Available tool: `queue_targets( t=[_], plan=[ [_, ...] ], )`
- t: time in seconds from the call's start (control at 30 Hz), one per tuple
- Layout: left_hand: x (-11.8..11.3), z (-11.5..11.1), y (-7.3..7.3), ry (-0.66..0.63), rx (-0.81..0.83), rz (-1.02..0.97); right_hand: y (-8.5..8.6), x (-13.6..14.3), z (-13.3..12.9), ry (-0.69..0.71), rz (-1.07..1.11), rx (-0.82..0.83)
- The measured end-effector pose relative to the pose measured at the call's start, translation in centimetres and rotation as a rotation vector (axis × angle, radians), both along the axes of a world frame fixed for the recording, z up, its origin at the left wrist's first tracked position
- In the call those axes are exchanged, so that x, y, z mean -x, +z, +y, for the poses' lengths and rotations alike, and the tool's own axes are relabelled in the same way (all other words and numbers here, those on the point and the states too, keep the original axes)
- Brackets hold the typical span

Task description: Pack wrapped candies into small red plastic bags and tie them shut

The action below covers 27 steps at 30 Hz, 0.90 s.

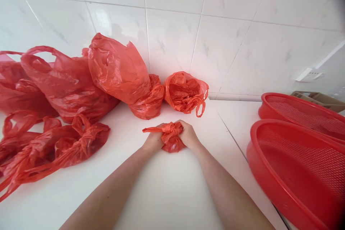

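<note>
A small red plastic bag [172,143], bunched and twisted at its top, is between my hands over the white table. My left hand [154,141] grips its left side, and a narrow strip of the bag sticks out to the left above that hand. On the other side, my right hand [189,135] is closed around the bag's right edge. Most of the fingers on both hands are hidden behind the bag. Just beyond my hands lies another red plastic bag [185,91], its mouth facing me and crumpled red plastic showing inside.
Large filled red bags [118,68] lean along the tiled wall at the left. Nearer, several crumpled red bags [78,143] lie on the white table [172,194]. Two red mesh baskets [269,172] stand at the right, with a cardboard box [320,100] behind them.
</note>
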<state>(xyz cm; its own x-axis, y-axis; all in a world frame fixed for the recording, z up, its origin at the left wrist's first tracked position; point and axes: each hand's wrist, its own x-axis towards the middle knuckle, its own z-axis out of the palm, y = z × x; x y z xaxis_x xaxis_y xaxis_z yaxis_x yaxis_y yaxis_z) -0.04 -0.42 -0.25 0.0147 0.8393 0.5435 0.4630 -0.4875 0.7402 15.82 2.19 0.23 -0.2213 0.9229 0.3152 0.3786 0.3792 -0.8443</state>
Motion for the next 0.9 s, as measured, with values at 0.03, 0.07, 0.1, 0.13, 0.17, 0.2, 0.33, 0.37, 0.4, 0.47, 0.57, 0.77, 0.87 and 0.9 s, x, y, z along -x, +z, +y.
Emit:
queue_targets(
  t=[0.03, 0.07, 0.1, 0.13, 0.17, 0.2, 0.33, 0.37, 0.4, 0.47, 0.57, 0.77, 0.87, 0.9],
  plan=[
    [0.1, 0.1, 0.1, -0.044, 0.04, 0.039, -0.2, 0.1, 0.0, -0.033, -0.008, -0.006],
    [0.3, 0.3, 0.3, -0.091, 0.087, 0.081, -0.3, 0.2, 0.1, -0.06, -0.015, -0.012],
    [0.4, 0.5, 0.5, -0.129, 0.133, 0.122, -0.4, 0.2, 0.1, -0.079, -0.021, -0.019],
    [0.6, 0.6, 0.6, -0.148, 0.169, 0.153, -0.4, 0.2, 0.1, -0.094, -0.027, -0.028],
    [0.7, 0.8, 0.7, -0.158, 0.2, 0.178, -0.4, 0.3, 0.2, -0.104, -0.033, -0.036],
    [0.8, 1.0, 0.7, -0.154, 0.219, 0.19, -0.5, 0.3, 0.2, -0.111, -0.039, -0.044],
    [1.1, 1.2, 0.7, -0.086, 0.25, 0.195, -0.5, 0.3, 0.3, -0.158, -0.046, -0.052],
    [1.1, 1.1, 0.7, -0.071, 0.248, 0.179, -0.5, 0.3, 0.3, -0.18, -0.045, -0.05],
    [1.2, 1.0, 0.8, -0.064, 0.237, 0.154, -0.4, 0.3, 0.2, -0.204, -0.045, -0.047],
    [1.2, 0.6, 1.0, -0.095, 0.202, 0.096, -0.3, 0.4, 0.1, -0.25, -0.046, -0.034],
    [1.1, 0.0, 1.3, -0.226, 0.201, 0.041, -0.1, 0.4, 0.0, -0.291, -0.07, -0.008],
    [-0.3, 0.6, 0.8, -0.06, 0.274, 0.057, 0.3, 0.7, -0.2, -0.219, -0.187, -0.119],
    [-0.6, 1.3, 0.5, 0.053, 0.275, 0.12, 0.3, 1.1, -0.2, -0.231, -0.24, -0.159],
    [-0.6, 1.4, 0.4, 0.074, 0.264, 0.131, 0.3, 1.2, -0.1, -0.233, -0.252, -0.167]
  ],
)
